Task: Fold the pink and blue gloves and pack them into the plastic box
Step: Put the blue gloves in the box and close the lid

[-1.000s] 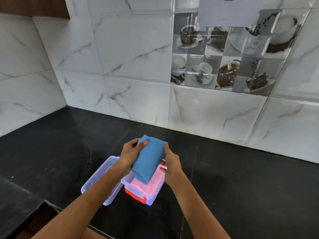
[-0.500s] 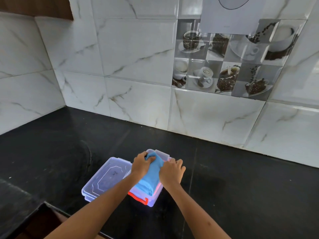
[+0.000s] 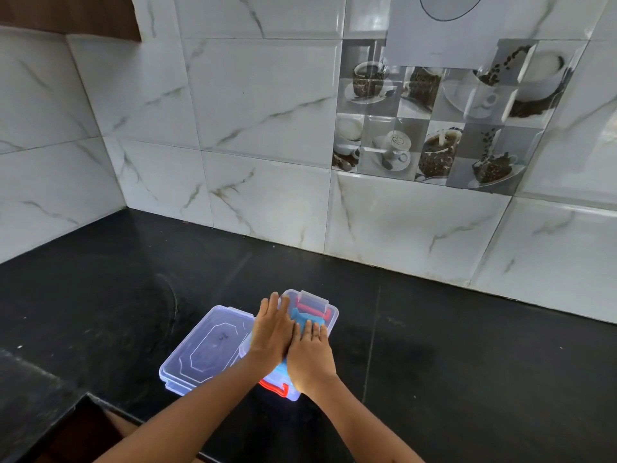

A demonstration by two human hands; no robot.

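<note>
Now both hands lie flat, palms down, fingers stretched out, side by side and touching, pressing on the blue glove (image 3: 302,320) inside the plastic box (image 3: 330,315). Left hand (image 3: 272,329) covers the box's left part, fingertips reaching near the box's far left corner; right hand (image 3: 312,354) sits over the box's near-right part. Neither hand grips anything, they just press. Blue fabric shows past the fingertips twd the box's far end, and a sliver shows under the wrists at the near end. Pink glove isn't visible, can't tell where it is. Red latch (image 3: 277,387) shows at the box's near end, another red strip at the far end w/ a clear flap. Clear lid (image 3: 203,349) lies flat on the black desk (image 3: 467,362), touching the box's left side. Marble-look wall tiles (image 3: 267,105) rise behind the box.
</note>
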